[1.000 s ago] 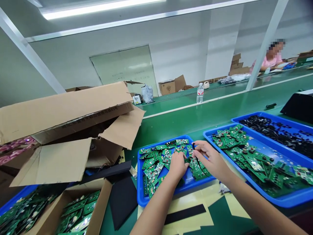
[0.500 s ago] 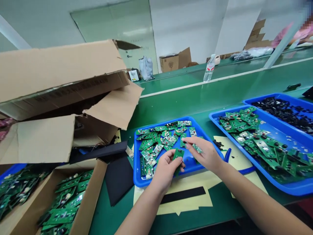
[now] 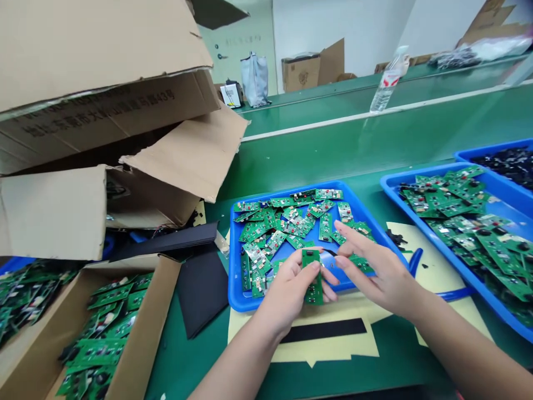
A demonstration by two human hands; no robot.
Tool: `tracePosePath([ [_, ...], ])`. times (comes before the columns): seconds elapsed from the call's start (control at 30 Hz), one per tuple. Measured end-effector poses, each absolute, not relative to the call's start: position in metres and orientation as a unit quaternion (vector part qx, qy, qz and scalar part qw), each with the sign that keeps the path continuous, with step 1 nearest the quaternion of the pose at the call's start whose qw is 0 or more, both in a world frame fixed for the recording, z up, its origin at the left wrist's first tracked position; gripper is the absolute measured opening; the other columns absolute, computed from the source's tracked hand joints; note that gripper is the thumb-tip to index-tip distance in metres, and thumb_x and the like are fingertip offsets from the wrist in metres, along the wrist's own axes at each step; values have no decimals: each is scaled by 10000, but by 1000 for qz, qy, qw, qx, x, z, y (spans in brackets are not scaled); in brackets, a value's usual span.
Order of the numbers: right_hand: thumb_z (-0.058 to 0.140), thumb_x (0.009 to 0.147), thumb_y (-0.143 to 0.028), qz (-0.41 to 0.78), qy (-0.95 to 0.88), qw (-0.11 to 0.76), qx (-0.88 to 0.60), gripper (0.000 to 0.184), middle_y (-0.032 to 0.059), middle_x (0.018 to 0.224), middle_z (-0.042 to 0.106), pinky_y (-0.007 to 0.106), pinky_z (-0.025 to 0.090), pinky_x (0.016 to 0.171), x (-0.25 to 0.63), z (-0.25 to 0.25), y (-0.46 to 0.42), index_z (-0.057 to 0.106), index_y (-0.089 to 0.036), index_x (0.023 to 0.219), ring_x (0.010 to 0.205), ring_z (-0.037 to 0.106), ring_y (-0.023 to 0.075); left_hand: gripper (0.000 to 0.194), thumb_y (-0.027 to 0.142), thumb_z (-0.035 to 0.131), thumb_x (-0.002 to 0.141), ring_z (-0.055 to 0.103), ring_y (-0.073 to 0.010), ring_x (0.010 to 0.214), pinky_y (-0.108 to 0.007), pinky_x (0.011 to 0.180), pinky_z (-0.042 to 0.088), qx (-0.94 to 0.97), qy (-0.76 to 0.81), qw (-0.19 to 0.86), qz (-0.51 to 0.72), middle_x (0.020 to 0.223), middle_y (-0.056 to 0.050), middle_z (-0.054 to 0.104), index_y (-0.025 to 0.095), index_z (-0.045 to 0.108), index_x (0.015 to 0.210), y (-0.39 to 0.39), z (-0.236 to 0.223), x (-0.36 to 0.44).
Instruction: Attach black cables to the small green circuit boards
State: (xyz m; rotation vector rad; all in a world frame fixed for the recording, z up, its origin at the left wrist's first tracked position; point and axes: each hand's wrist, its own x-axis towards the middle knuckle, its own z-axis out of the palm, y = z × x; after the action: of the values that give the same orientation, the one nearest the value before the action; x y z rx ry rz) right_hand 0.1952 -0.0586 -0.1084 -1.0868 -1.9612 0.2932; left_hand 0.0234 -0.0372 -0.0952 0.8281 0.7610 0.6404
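Green circuit board (image 3: 313, 286), in the head view, stands nearly upright over the near rim of the middle tray (image 3: 234, 272), held between the thumb and fingers of the left hand (image 3: 291, 284). Above the same tray's right part, the right hand (image 3: 387, 278) has thumb and forefinger slightly apart beside a thin dark piece (image 3: 330, 252); whether they grip it, I cannot tell. Loose boards (image 3: 256, 258) fill much of the middle tray; a black strip (image 3: 325, 330) lies in front of it.
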Motion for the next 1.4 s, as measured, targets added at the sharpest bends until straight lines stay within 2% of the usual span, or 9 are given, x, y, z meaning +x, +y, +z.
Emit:
tracePosePath([
  [0.17,411,896,-122,161,-814,394,-395,515,17,741,668,293,525,650,192,-110,-61,304,-187,1395,670,635,160,302,280,485,863,583,-121,442,-209,466,478,379,353,812,270,553,-2,614,118,548,1110,-38,-99,28],
  [0.3,418,892,-124,174,-800,395,-416,494,19,738,669,327,527,735,191,-112,-61,342,-180,1377,720,636,169,284,284,482,851,591,-135,439,-206,443,474,360,355,813,288,510,4,588,109,575,1055,-40,-102,29],
  [0.4,410,892,-127,180,-802,385,-419,493,17,737,662,350,519,772,191,-112,-61,341,-184,1376,709,623,169,273,291,510,826,612,-151,475,-231,476,493,337,357,823,287,534,-5,605,113,589,1018,-41,-103,29],
  [0.63,400,883,-131,150,-812,373,-422,481,10,711,618,300,503,624,189,-111,-60,356,-202,1357,648,590,159,220,265,518,811,647,-175,606,-299,624,526,338,342,836,266,626,-23,652,128,630,942,-40,-99,29],
  [0.97,384,885,-143,154,-806,370,-435,460,9,719,619,284,515,642,189,-113,-60,384,-203,1341,665,617,151,240,319,564,793,652,-180,635,-290,615,520,337,355,831,266,650,-23,657,134,624,932,-40,-100,29],
  [1.23,394,888,-144,160,-810,365,-430,448,11,696,619,302,521,629,189,-115,-58,392,-175,1335,661,619,160,296,378,518,828,644,-172,520,-237,488,483,363,342,829,252,575,-34,651,112,591,935,-41,-101,29],
  [1.4,424,889,-152,133,-804,385,-432,435,26,742,622,293,523,623,190,-113,-57,407,-172,1323,648,605,151,291,369,461,862,597,-144,393,-213,422,461,383,338,820,258,478,-3,610,108,556,949,-40,-99,27],
])
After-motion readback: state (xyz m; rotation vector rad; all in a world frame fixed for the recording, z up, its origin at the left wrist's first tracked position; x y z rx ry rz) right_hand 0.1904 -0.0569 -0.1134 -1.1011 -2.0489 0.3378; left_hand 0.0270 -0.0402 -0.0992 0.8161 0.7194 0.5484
